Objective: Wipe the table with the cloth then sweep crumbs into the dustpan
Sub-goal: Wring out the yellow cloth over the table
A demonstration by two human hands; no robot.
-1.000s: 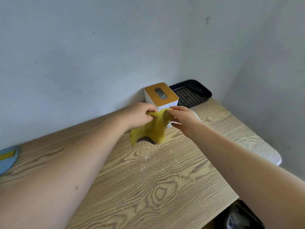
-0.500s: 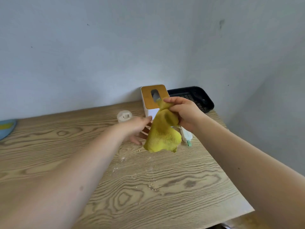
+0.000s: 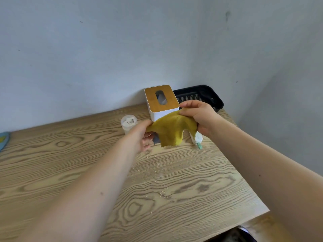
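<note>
A yellow cloth (image 3: pixel 172 131) hangs spread in the air above the wooden table (image 3: pixel 70 165), in front of the tissue box. My left hand (image 3: pixel 141 135) pinches its left edge. My right hand (image 3: pixel 199 116) grips its upper right corner. Small pale crumbs (image 3: pixel 163 193) lie scattered on the table below and in front of the cloth. A blue dustpan (image 3: pixel 3 140) with a yellow brush part shows only as a sliver at the far left edge.
A white tissue box with a wooden lid (image 3: pixel 161 102) stands against the wall. A black slotted tray (image 3: pixel 201 96) sits behind it in the corner. A small white lidded jar (image 3: pixel 129 124) stands left of the box. A white and green tube (image 3: pixel 197 139) lies under my right hand.
My left hand let go of the cloth half a second ago and now pinches its left edge again. The cloth went from hanging bunched under my right hand to being spread between both hands.
</note>
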